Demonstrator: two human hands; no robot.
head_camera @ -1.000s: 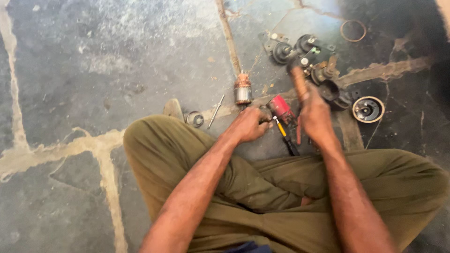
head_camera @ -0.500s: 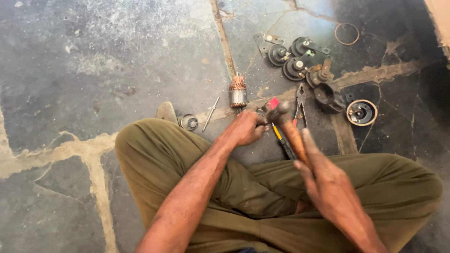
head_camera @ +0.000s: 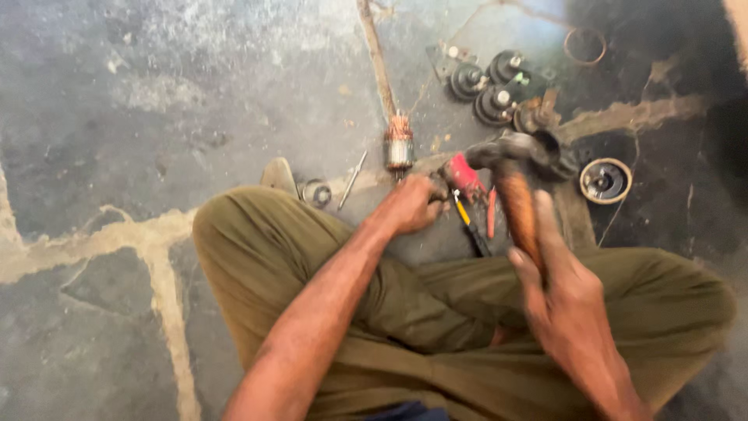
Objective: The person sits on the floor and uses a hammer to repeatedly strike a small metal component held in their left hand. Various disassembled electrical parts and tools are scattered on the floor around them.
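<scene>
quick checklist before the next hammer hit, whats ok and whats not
1. Grip on the hammer: right hand is wrapped round the wooden handle low down, head raised. ok
2. Workpiece held: left hand is closed on a small part by the red-handled tool on the floor. ok
3. Fingers out of the strike line: the left hand sits right beside where the hammer head hangs. not ok
4. Strike point in view: hidden by the left hand and motion blur. cannot tell
5. Loose parts nearby: the copper-wound armature and round black parts lie apart from the hands. ok
</scene>
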